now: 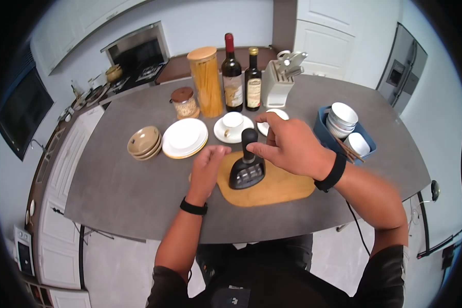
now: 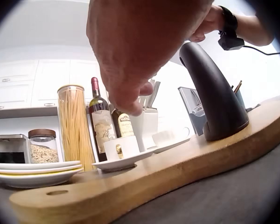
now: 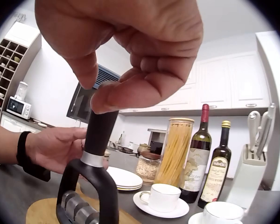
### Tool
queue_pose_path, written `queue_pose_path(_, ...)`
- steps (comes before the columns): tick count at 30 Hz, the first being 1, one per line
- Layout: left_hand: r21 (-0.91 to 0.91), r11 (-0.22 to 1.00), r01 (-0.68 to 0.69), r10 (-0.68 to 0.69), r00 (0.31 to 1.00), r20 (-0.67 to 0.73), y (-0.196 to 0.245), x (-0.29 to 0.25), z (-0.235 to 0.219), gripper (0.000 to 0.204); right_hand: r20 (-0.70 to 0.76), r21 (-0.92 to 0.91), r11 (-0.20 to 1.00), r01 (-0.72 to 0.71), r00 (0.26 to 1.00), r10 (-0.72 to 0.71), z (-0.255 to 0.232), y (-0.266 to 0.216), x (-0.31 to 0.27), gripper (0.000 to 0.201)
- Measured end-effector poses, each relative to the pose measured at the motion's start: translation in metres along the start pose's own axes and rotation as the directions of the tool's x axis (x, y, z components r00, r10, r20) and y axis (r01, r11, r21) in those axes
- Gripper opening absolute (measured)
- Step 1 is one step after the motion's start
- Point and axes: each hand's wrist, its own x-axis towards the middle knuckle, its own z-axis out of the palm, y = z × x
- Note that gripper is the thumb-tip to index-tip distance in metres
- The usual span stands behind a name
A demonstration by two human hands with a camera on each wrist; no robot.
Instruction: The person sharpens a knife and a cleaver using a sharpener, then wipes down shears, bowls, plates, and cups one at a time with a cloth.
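Note:
A black knife sharpener [image 1: 247, 172] with a tall handle and metal rollers stands upright on the wooden board [image 1: 287, 187]. My right hand [image 1: 300, 151] is bent beside the handle top, with a gap between thumb and index finger; in the right wrist view these fingers [image 3: 126, 95] overlap the handle [image 3: 101, 133], and contact is unclear. My left hand [image 1: 206, 172] hangs relaxed and empty left of the sharpener, over the board's left end. The left wrist view shows this hand [image 2: 140, 51] above the board [image 2: 144, 179], apart from the sharpener [image 2: 212, 93].
Behind the board are cups on saucers [image 1: 233, 128], white plates [image 1: 186, 137], a pasta jar [image 1: 206, 84], two bottles [image 1: 232, 82] and a knife block [image 1: 277, 90]. Brown bowls [image 1: 145, 142] sit left; a blue basin [image 1: 321, 126] with bowls and chopsticks sits right.

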Motion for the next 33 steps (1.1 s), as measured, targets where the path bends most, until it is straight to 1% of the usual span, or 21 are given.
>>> queue_pose_path(1, -0.005, 1.0, -0.014, 0.015, 1.0, 0.013, -0.002, 0.0, 0.001, 0.03, 0.003, 0.034, 0.999, -0.034, 0.999, 0.034, -0.008, 0.0, 0.0, 0.053)
queue_pose_path(2, 0.011, 1.0, 0.02, -0.02, 1.0, 0.016, -0.005, 0.0, 0.0, 0.03, -0.007, 0.047, 0.993, -0.11, 0.994, 0.11, -0.015, 0.009, -0.002, 0.048)
queue_pose_path(3, 0.03, 0.998, 0.058, -0.058, 0.998, 0.017, -0.008, -0.001, -0.001, 0.03, -0.018, 0.038, 0.993, -0.111, 0.994, 0.111, -0.02, 0.023, -0.003, 0.048)
queue_pose_path(5, 0.039, 0.998, 0.055, -0.056, 0.998, 0.031, -0.012, -0.004, 0.0, 0.032, -0.16, -0.007, 0.984, -0.177, 0.972, 0.174, -0.031, 0.059, -0.001, 0.035)
queue_pose_path(7, 0.057, 0.987, 0.151, -0.153, 0.987, 0.039, -0.017, -0.006, 0.0, 0.035, -0.266, -0.058, 0.972, -0.228, 0.942, 0.205, -0.046, 0.093, 0.006, 0.029)
queue_pose_path(9, 0.085, 0.985, 0.151, -0.154, 0.988, 0.023, -0.024, -0.008, 0.001, 0.037, -0.303, -0.049, 0.93, -0.364, 0.893, 0.334, -0.058, 0.138, 0.019, 0.035)
queue_pose_path(10, 0.115, 0.981, 0.157, -0.159, 0.987, 0.006, -0.027, -0.009, 0.002, 0.038, -0.307, -0.051, 0.932, -0.36, 0.894, 0.328, -0.061, 0.161, 0.027, 0.035)
queue_pose_path(11, 0.114, 0.982, 0.151, -0.152, 0.988, 0.005, -0.027, -0.011, 0.003, 0.038, -0.332, -0.07, 0.91, -0.409, 0.87, 0.365, -0.063, 0.183, 0.035, 0.036)
queue_pose_path(12, 0.181, 0.971, 0.153, -0.156, 0.988, 0.001, -0.027, -0.013, 0.003, 0.039, -0.36, -0.086, 0.886, -0.457, 0.843, 0.4, -0.064, 0.195, 0.043, 0.037)
queue_pose_path(13, 0.247, 0.957, 0.155, -0.158, 0.987, -0.005, -0.027, -0.013, 0.003, 0.039, -0.366, -0.087, 0.889, -0.45, 0.844, 0.392, -0.065, 0.195, 0.051, 0.037)
queue_pose_path(15, 0.233, 0.963, 0.138, -0.142, 0.99, -0.003, -0.027, -0.015, 0.005, 0.04, -0.407, -0.18, 0.867, -0.465, 0.838, 0.365, -0.065, 0.196, 0.068, 0.041)
queue_pose_path(17, 0.217, 0.967, 0.13, -0.132, 0.991, -0.004, -0.026, -0.016, 0.007, 0.041, -0.406, -0.211, 0.88, -0.425, 0.857, 0.316, -0.06, 0.19, 0.087, 0.043)
queue_pose_path(18, 0.167, 0.975, 0.147, -0.149, 0.989, -0.004, -0.026, -0.016, 0.007, 0.043, -0.426, -0.304, 0.902, -0.305, 0.891, 0.157, -0.056, 0.187, 0.097, 0.041)
queue_pose_path(19, 0.116, 0.979, 0.165, -0.166, 0.986, -0.003, -0.026, -0.016, 0.007, 0.045, -0.43, -0.398, 0.899, -0.183, 0.903, -0.006, -0.051, 0.183, 0.107, 0.039)
queue_pose_path(20, 0.116, 0.98, 0.162, -0.162, 0.987, -0.007, -0.026, -0.014, 0.007, 0.045, -0.43, -0.397, 0.9, -0.179, 0.903, -0.01, -0.047, 0.181, 0.118, 0.039)
queue_pose_path(23, 0.154, 0.974, 0.164, -0.164, 0.986, -0.01, -0.026, -0.014, 0.004, 0.05, -0.16, -0.756, 0.654, -0.02, 0.975, -0.156, -0.034, 0.172, 0.154, 0.032)
queue_pose_path(24, 0.154, 0.975, 0.161, -0.162, 0.987, 0.0, -0.027, -0.013, 0.003, 0.051, -0.088, -0.799, 0.6, -0.044, 0.995, -0.044, -0.03, 0.169, 0.163, 0.026)
queue_pose_path(25, 0.153, 0.976, 0.157, -0.16, 0.987, 0.01, -0.026, -0.012, 0.002, 0.053, -0.087, -0.797, 0.603, -0.041, 0.995, -0.047, -0.026, 0.173, 0.173, 0.026)
queue_pose_path(27, 0.153, 0.977, 0.151, -0.154, 0.988, 0.008, -0.025, -0.012, 0.002, 0.053, 0.025, -0.878, 0.473, -0.074, 0.979, 0.2, -0.015, 0.188, 0.191, 0.019)
queue_pose_path(31, 0.163, 0.977, 0.14, -0.145, 0.989, 0.018, -0.027, -0.011, -0.002, 0.053, -0.001, -0.893, 0.447, -0.061, 0.991, 0.132, -0.013, 0.195, 0.198, 0.02)
queue_pose_path(33, 0.181, 0.973, 0.144, -0.147, 0.989, 0.001, -0.027, -0.011, -0.002, 0.052, 0.02, -0.877, 0.478, -0.051, 0.99, 0.142, -0.029, 0.18, 0.19, 0.018)
